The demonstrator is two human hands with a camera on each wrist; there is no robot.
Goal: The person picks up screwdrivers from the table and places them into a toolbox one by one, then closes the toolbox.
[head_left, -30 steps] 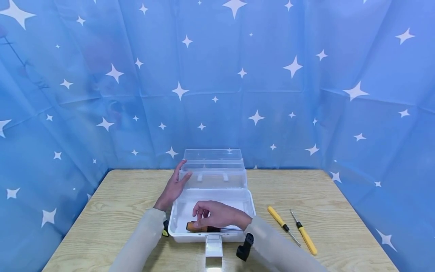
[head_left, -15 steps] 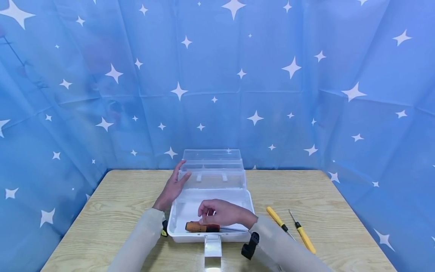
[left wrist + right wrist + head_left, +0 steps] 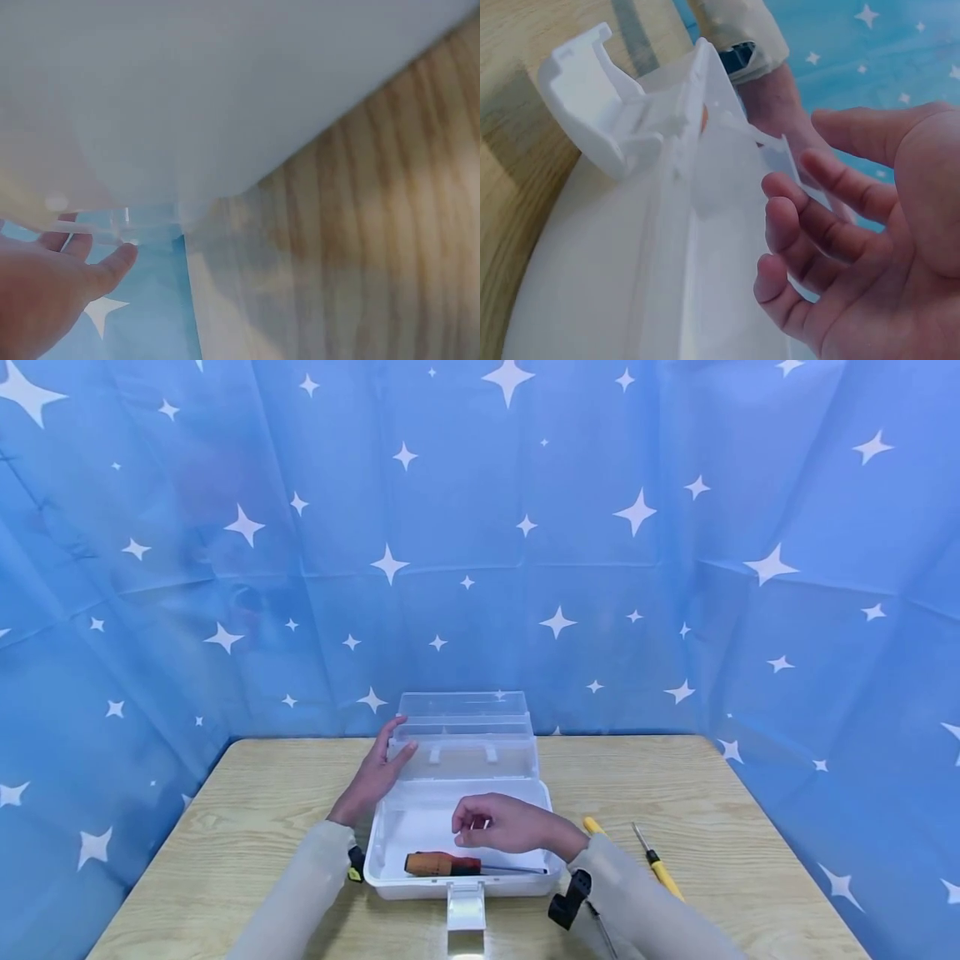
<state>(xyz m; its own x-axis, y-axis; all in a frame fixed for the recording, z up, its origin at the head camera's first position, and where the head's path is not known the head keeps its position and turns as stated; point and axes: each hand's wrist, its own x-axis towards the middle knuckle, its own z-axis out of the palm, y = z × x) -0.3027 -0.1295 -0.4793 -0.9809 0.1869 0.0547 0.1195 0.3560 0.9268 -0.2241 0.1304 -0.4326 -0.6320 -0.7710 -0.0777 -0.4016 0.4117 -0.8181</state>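
Note:
A white plastic toolbox (image 3: 420, 827) stands on the table, its translucent lid (image 3: 465, 764) tipped back. My left hand (image 3: 375, 775) holds the lid's left edge, the thumb on the near side and other fingers behind the clear plastic. Along the box's front wall lies a screwdriver (image 3: 431, 863) with an orange and dark red handle, its metal shaft pointing right. Over the right part of the box hovers my right hand (image 3: 504, 822), fingers loosely bent, nothing in them. In the right wrist view those fingers (image 3: 829, 225) hang apart above the box's inside.
To the right lie a yellow-handled screwdriver (image 3: 594, 825), mostly behind my right sleeve, and another yellow screwdriver (image 3: 663, 875). A thin metal shaft (image 3: 602, 931) shows by the sleeve near the front. The white latch (image 3: 466, 906) hangs off the box's front. A starry blue curtain stands behind.
My right hand has let go of the orange-handled screwdriver and moved up and right from it. The screwdriver stays in the box. My left hand keeps its hold on the lid.

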